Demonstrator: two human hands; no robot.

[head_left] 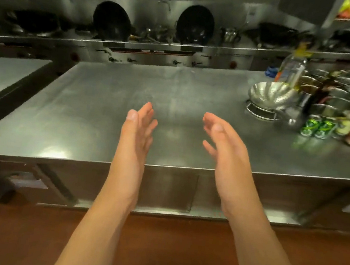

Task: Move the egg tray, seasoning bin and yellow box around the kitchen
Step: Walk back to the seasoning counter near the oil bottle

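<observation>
My left hand (137,132) and my right hand (223,140) are held out over the near part of a steel counter (97,109), palms facing each other, fingers straight and holding nothing. A gap of bare counter lies between them. At the counter's right end stands a group of steel seasoning containers (339,93) in rows. No egg tray or yellow box shows in this view.
A shiny steel bowl on a wire ring (271,98), a clear oil bottle (292,67), green cans (318,128) and jars crowd the right end. Black woks (111,23) lean at the stove behind. A second counter (5,74) sits left, across a gap.
</observation>
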